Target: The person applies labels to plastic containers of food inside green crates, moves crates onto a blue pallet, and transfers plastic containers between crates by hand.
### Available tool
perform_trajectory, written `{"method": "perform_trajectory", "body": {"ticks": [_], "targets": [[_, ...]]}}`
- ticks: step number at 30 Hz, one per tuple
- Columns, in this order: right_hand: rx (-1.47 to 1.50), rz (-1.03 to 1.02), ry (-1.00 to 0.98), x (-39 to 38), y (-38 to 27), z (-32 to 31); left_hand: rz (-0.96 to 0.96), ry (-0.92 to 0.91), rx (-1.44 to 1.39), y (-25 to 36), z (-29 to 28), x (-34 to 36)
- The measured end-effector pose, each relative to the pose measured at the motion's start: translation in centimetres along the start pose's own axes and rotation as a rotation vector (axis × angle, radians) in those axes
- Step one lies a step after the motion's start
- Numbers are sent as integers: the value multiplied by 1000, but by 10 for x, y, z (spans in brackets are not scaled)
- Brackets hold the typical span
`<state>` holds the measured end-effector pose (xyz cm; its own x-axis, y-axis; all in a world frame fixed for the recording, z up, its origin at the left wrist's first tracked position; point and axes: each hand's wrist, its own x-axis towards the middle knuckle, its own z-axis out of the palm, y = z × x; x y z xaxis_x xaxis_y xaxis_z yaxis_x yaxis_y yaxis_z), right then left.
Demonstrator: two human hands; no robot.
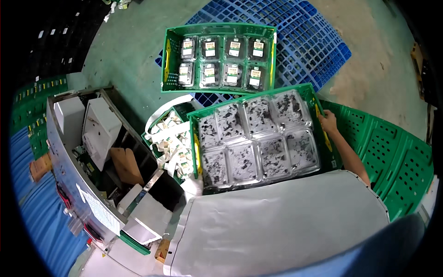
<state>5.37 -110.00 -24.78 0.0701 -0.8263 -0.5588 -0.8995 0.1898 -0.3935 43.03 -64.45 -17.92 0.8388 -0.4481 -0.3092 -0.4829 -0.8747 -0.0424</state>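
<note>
Green concrete floor w/ blue pallet past the hand; right hand clamped on far rim of green crate full of clear berry boxes, left hand hidden, can't tell; best kept level, gripped both sides.

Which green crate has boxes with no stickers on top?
The near green crate, gripped by the right hand; its clear boxes are bare. The far crate holds labelled boxes.

Single head view, steeply downward, close over crate
</note>
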Motion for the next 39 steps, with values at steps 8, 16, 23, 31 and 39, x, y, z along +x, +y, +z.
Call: {"method": "perform_trajectory", "body": {"ticks": [8, 16, 23, 31, 39], "targets": [[-49, -136, 140, 72, 15, 15, -163, -194, -227, 47, 108, 3], [-65, -253, 352, 188, 44, 34, -227, -380, -344, 116, 176, 40], [-386, -126, 428, 248, 63, 76, 66, -447, -443, 138, 139, 110], [-580, -580, 636, 229, 79, 77, 461, 216, 70, 147, 139, 286], [-547, -113, 462, 210, 62, 73, 679, 150, 189, 110, 154, 367]]}}
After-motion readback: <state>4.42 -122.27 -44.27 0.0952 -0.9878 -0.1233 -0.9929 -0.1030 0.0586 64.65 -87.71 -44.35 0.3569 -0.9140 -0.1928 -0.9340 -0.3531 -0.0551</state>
